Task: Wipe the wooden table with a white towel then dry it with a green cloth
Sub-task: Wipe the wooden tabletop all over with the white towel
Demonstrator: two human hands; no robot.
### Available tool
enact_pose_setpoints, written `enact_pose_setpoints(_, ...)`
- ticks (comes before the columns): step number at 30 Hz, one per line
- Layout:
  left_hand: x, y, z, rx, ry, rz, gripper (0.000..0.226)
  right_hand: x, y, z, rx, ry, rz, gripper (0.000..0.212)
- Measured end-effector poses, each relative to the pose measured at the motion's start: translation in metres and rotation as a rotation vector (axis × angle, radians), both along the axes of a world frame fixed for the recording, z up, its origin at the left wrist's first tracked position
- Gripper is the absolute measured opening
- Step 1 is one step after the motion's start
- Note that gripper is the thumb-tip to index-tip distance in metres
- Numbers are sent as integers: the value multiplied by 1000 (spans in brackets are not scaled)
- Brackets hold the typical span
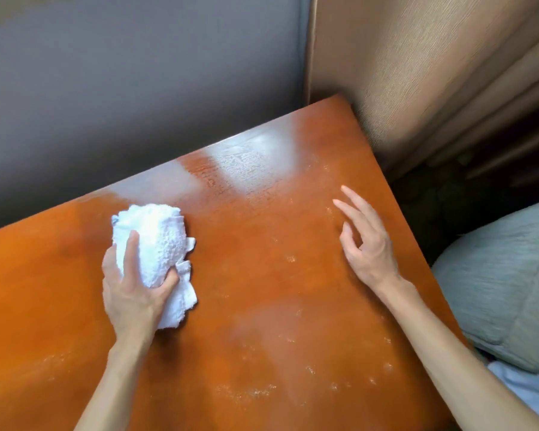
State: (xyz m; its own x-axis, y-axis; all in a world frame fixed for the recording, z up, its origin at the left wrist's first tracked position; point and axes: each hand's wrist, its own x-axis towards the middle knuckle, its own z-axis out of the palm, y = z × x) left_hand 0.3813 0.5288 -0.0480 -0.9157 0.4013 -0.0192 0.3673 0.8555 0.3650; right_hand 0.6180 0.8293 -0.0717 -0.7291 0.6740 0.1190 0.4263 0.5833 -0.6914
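Left hand [131, 290], grip closed around bunched white towel [156, 244], presses it on the wooden counter [277, 290]; right of the towel, right hand [367, 241] hovers, fingers spread, empty.

wooden table [262, 306] cut off, curtain [417, 73] blurred

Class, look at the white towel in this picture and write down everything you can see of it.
The white towel is a thick, nubbly terry cloth, bunched into a loose wad rather than folded flat. It lies on the left half of the wooden table, towards the far edge. The left hand grips it from the near side, one finger lying over its top and another digit pressed into its right side. A ragged corner hangs out below the hand, towards the near side. The right hand is well clear of it.
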Motion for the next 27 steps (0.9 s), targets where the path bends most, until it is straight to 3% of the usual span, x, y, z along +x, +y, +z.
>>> enact_pose_setpoints(4,2,17,-1,-55,21,49,87,34,42,-18,86,-166,-81,45)
enact_pose_setpoints(12,1,93,1,-56,45,14,90,33,45,-29,196,-195,-59,43)
enact_pose_setpoints(21,74,279,-7,-47,87,-388,93,33,45,-28,193,-188,-42,43)
enact_pose_setpoints(27,96,309,-11,-26,87,-645,93,33,44,-28,124,-159,-90,43)
